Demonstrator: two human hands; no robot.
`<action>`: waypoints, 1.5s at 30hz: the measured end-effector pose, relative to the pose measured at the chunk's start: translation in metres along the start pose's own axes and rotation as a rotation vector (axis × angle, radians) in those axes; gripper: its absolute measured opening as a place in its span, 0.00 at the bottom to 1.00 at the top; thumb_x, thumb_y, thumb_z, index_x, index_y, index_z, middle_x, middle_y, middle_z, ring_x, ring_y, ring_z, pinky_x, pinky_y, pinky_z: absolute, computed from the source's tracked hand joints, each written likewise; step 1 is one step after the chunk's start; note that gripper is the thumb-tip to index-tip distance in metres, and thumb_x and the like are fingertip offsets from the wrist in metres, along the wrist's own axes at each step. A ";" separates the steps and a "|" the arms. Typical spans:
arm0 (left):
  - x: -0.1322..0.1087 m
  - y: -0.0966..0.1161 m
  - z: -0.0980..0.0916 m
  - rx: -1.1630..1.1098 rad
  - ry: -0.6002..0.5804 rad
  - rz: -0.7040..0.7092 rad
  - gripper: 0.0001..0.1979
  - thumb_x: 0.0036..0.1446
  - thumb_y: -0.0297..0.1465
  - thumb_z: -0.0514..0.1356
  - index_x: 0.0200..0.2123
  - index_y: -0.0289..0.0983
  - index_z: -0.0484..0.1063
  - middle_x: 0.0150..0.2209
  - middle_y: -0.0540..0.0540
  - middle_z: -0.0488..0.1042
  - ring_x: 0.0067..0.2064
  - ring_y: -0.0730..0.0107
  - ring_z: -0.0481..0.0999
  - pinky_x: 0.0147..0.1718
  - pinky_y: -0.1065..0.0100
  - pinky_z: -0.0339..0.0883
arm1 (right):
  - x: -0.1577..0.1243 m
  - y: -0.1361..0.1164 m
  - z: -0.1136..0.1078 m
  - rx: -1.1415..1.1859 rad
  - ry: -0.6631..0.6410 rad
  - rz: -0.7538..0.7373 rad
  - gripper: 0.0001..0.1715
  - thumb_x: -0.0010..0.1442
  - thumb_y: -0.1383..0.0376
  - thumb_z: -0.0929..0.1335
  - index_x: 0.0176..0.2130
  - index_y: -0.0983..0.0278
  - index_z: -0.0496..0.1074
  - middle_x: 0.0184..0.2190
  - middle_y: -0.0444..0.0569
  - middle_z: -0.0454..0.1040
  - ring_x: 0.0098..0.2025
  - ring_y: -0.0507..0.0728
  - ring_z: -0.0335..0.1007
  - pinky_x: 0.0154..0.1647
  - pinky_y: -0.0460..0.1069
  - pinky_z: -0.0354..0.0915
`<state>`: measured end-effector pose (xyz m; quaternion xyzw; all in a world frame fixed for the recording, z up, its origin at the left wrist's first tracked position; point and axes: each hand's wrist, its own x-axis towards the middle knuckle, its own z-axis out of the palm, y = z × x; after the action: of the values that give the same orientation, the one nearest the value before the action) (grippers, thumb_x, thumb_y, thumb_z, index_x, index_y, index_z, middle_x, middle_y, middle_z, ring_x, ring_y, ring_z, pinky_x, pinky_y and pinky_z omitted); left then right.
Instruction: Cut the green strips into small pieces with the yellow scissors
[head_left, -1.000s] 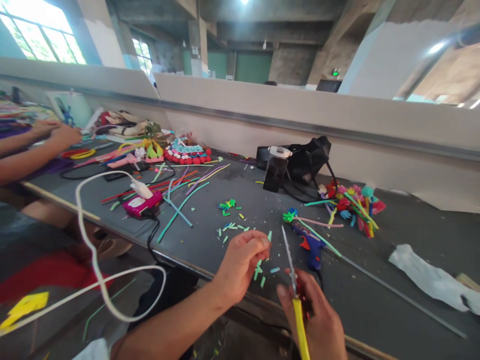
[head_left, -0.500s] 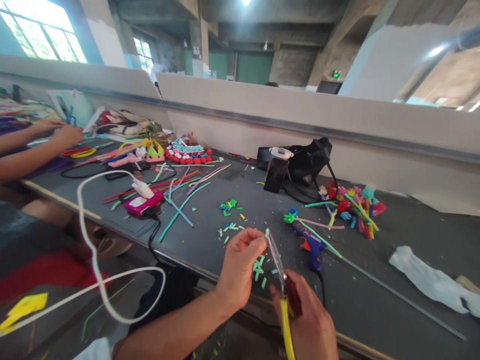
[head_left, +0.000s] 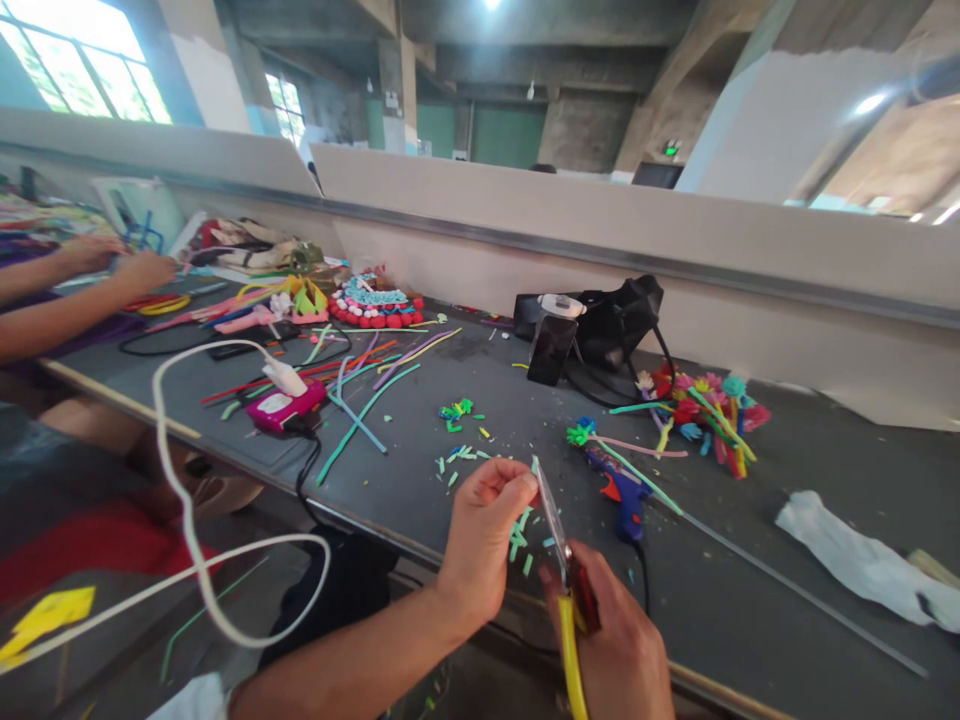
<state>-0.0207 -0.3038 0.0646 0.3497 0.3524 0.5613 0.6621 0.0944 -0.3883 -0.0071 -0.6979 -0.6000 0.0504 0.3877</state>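
Down at the near edge, gripping metal scissors with yellow and red handles [head_left: 564, 585] in the right hand [head_left: 619, 630], fingers wrapped round the handles. Just left of that, pinching a tiny pale green strip [head_left: 535, 465] between thumb and fingertips of the left hand [head_left: 480, 535], right up by the blades; can't tell if actually touching metal. Working over a dark grey tabletop [head_left: 750, 520], with short pale green bits [head_left: 518, 537] scattered right beside the left hand. Can see a blue plastic glue gun with an orange trigger [head_left: 630, 503] to the right, near a green and blue fuzzy ball [head_left: 581, 431]. Off to the left, can spot a glossy magenta power box [head_left: 289, 408] and loose, thin fuzzy stems [head_left: 356, 424] in teal, red and purple. Farther right, looking at a messy multicoloured bundle of fuzzy flowers [head_left: 720, 415]. Beyond that, can make out a black phone [head_left: 549, 352] propped by a slouchy black bag [head_left: 626, 318]. Far left, also catching another person's hands [head_left: 142, 275], too blurry to read the grip.
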 end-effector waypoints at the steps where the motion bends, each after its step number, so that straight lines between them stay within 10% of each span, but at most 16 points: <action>1: 0.000 0.000 0.000 0.003 -0.001 -0.001 0.08 0.47 0.34 0.65 0.24 0.36 0.71 0.23 0.52 0.69 0.28 0.73 0.65 0.32 0.71 0.60 | 0.000 0.000 0.000 0.006 0.007 -0.003 0.25 0.67 0.47 0.60 0.46 0.61 0.74 0.31 0.49 0.78 0.29 0.56 0.75 0.34 0.47 0.68; 17: 0.002 -0.003 -0.001 -0.017 -0.046 -0.043 0.07 0.48 0.33 0.64 0.25 0.36 0.70 0.24 0.51 0.69 0.30 0.72 0.66 0.35 0.69 0.59 | 0.004 0.000 0.000 0.187 0.012 0.054 0.19 0.64 0.51 0.65 0.42 0.62 0.76 0.30 0.47 0.80 0.28 0.54 0.76 0.30 0.44 0.67; 29: 0.001 -0.009 -0.005 0.134 -0.449 -0.494 0.03 0.38 0.29 0.62 0.20 0.35 0.73 0.18 0.53 0.67 0.23 0.75 0.63 0.28 0.70 0.58 | 0.024 -0.013 -0.030 0.744 0.136 0.452 0.31 0.53 0.50 0.73 0.51 0.61 0.70 0.28 0.41 0.72 0.22 0.49 0.65 0.21 0.43 0.62; 36: 0.001 -0.016 -0.004 0.244 -0.479 -0.570 0.03 0.37 0.29 0.61 0.19 0.35 0.72 0.17 0.53 0.66 0.22 0.75 0.63 0.26 0.71 0.57 | 0.020 -0.014 -0.030 0.710 0.158 0.446 0.27 0.52 0.51 0.74 0.48 0.62 0.72 0.27 0.42 0.74 0.21 0.49 0.66 0.21 0.43 0.62; 41: -0.002 -0.014 -0.003 0.434 -0.527 -0.402 0.03 0.41 0.30 0.60 0.22 0.36 0.70 0.20 0.54 0.64 0.24 0.76 0.61 0.26 0.72 0.53 | 0.020 -0.009 -0.030 0.592 0.157 0.447 0.27 0.53 0.50 0.72 0.48 0.62 0.72 0.30 0.45 0.76 0.27 0.53 0.72 0.25 0.44 0.66; 45: -0.010 -0.014 -0.004 0.761 -0.555 0.073 0.02 0.46 0.28 0.60 0.25 0.36 0.71 0.24 0.52 0.67 0.28 0.74 0.65 0.28 0.71 0.56 | 0.023 -0.013 -0.033 0.526 0.222 0.477 0.26 0.52 0.50 0.72 0.45 0.62 0.73 0.29 0.43 0.76 0.28 0.52 0.73 0.30 0.44 0.68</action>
<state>-0.0183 -0.3157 0.0514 0.7164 0.3304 0.3006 0.5359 0.1076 -0.3841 0.0324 -0.6958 -0.3411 0.2158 0.5940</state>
